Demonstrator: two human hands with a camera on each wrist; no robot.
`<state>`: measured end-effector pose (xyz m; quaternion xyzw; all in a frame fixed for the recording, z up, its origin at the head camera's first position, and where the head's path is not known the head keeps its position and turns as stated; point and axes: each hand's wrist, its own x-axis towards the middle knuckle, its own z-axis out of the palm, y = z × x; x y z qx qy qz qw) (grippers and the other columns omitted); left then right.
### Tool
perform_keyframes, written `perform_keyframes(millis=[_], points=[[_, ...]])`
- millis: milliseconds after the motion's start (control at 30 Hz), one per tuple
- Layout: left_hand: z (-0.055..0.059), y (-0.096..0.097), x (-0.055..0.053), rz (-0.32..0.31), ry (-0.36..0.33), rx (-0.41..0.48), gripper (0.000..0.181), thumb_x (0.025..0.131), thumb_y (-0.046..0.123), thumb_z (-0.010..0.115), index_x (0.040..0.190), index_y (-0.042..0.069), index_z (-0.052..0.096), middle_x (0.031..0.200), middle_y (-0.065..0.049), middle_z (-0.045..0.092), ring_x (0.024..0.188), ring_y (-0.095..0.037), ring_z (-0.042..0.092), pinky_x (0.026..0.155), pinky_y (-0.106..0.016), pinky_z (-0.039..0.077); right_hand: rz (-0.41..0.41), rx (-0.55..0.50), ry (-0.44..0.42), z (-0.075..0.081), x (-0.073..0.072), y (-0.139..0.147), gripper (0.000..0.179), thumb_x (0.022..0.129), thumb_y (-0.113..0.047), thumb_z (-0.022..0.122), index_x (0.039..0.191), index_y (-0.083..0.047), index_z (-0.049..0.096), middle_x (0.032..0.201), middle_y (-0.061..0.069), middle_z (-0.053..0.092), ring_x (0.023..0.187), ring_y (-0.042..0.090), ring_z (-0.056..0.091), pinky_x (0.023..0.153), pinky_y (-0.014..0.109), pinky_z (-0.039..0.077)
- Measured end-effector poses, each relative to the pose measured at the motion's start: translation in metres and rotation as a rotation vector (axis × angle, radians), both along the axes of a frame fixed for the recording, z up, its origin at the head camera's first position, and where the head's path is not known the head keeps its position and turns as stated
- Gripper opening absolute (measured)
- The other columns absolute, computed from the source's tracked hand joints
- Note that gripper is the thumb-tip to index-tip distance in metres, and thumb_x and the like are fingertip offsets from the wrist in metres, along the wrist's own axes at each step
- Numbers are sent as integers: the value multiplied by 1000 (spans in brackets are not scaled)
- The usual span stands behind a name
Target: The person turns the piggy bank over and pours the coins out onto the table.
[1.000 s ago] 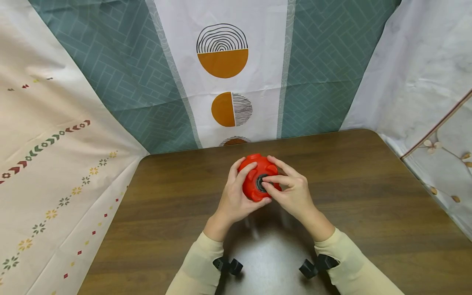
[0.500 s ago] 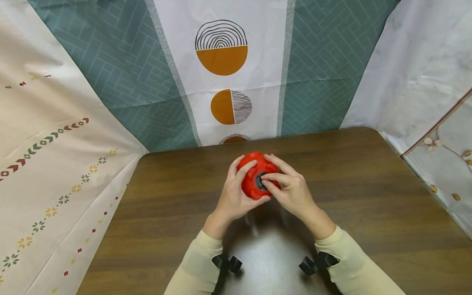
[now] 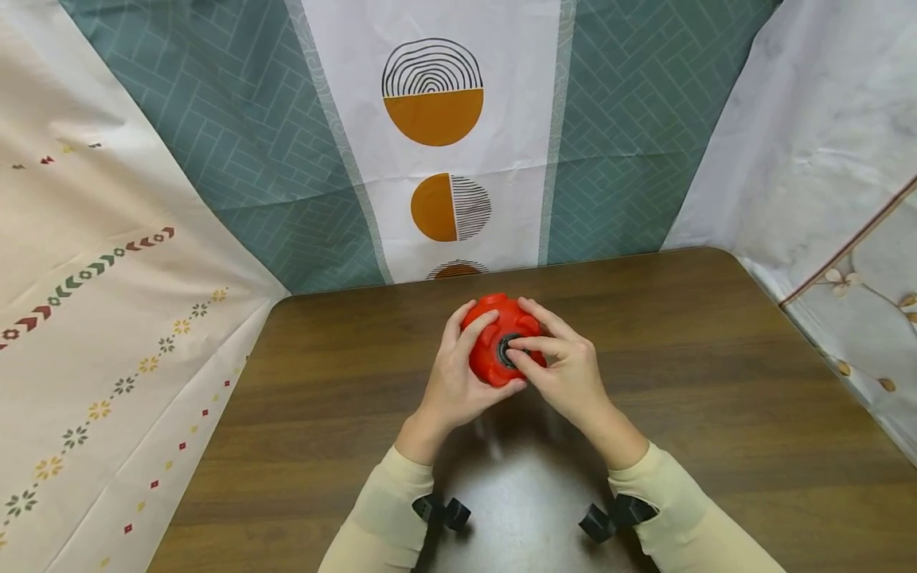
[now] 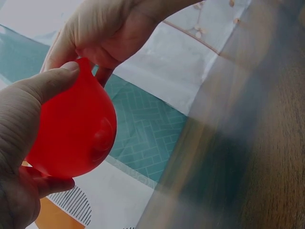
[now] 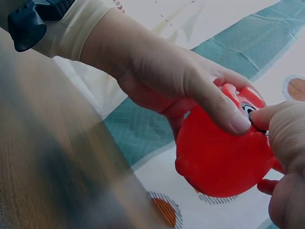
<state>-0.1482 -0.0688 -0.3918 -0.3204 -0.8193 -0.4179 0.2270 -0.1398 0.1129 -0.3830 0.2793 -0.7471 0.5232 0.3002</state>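
Both the left hand [image 3: 458, 383] and the right hand [image 3: 571, 372] are on one ball [image 3: 505, 320], red, lumpy with rounded knobs, held toward the far side of the table [image 3: 322, 438] and, judging by the wrist views, clear of its surface. Left hand clamped round the ball's left side: two fingers over the far part, thumb along the near edge. Right hand on the right side: thumb and forefinger tips come together at a dark ring [image 5: 247, 108] set in the ball, while another finger reaches forward to the ball's far edge. Exactly what those tips pinch inside the ring is too small and covered to tell. Ring faces up and toward the wearer. Step in hand, as I read it: fine work at the ring, left hand steadying, right hand doing the fiddling; whether turning, pressing or pulling, cannot say. No loosened part in sight, so I judge this step unfinished. Next move would seem to call for a firm left hold without squeezing the ball out of shape, and a small, precise effort from right thumb and forefinger. Likely trouble: tips slipping off the ring, or the ball rolling in the left grip.
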Motion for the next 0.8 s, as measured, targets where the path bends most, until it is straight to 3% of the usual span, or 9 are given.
perform_keyframes(millis=[167,433,800], points=[[0,0,-1,-10,4,0,87,66,34,88,139,20,44,147,-12,32,134,-24,34,94,-37,50,10,14,-20,1,-1,1,15,74,4,80,85,-5,78,133,9,58,124,27,52,98,23,44],[-2,-1,-1,-43,22,-3,86,65,30,89,138,18,46,147,-14,33,133,-27,36,94,-40,50,48,60,15,2,-2,6,16,72,5,80,84,-5,78,128,12,61,127,29,48,99,22,43],[-3,-4,-4,-99,10,-28,87,65,30,89,139,19,45,147,-14,33,135,-26,33,92,-38,51,92,193,23,6,-3,13,16,73,0,81,87,-7,78,133,7,58,128,24,46,97,25,46]])
